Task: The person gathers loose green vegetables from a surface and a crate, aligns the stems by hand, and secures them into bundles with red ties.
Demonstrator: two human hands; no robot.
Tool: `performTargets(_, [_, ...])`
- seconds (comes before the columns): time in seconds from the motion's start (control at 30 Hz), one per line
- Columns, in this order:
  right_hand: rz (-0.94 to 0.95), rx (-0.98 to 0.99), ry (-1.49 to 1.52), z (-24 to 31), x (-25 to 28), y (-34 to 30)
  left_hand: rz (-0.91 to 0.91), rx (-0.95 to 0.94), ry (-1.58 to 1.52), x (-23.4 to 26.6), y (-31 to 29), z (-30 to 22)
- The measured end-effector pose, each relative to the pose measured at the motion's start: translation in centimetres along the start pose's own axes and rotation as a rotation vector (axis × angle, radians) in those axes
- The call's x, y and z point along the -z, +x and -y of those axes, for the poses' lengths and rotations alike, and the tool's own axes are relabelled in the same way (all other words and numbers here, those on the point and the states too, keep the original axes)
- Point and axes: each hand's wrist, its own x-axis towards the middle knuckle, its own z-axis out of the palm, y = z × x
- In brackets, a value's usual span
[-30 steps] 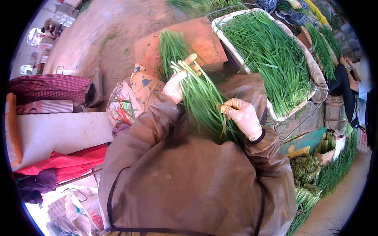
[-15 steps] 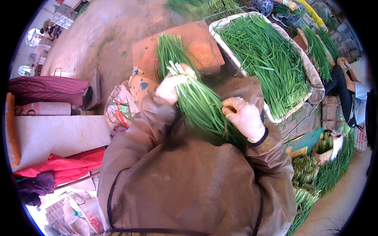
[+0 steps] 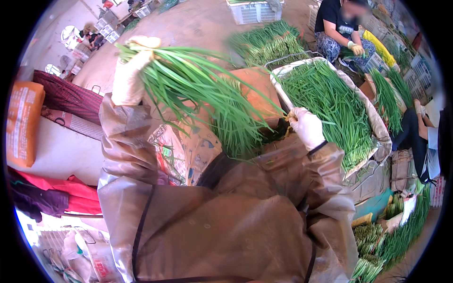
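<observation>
Bunch of green stalks [image 3: 188, 78] clasped in the left hand [image 3: 130, 73], fanned toward the right hand [image 3: 306, 129], yellowish leaf [image 3: 287, 116] pinched by its fingertips, basket [image 3: 277, 86] of greens set beside it.

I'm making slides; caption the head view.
Gloved left hand holds up long green leaves; right hand near a loaded basket.

The hands [image 3: 132, 78] wore creamy-white gloves [image 3: 309, 131]. The leafy bunch [image 3: 186, 78] was bright green, the black-edged smock [image 3: 226, 226] brown. The dark-red cloth [image 3: 73, 93] was striped, the beige covering [image 3: 201, 144] patterned in bluish shapes, and a co-worker's trousers [image 3: 326, 46] mottled blue and white. The packet [image 3: 24, 125] was orange, the sack [image 3: 381, 48] yellow.
</observation>
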Motion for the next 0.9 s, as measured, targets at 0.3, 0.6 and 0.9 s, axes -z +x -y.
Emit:
performTargets(0.3, [0.216, -0.076, 0.090, -8.4, -10.0, 1.7, -0.368, 0.051, -0.154, 8.3, 0.1, -0.6])
performTargets(0.6, [0.230, -0.334, 0.519, -7.4, -6.9, 0.4, -0.330, -0.119, -0.445, 6.3, 3.2, 3.5])
performTargets(0.9, [0.091, -0.357, 0.179, -7.9, 0.0, 1.3, -0.168, -0.197, -0.390, 1.1, 2.5, 5.4])
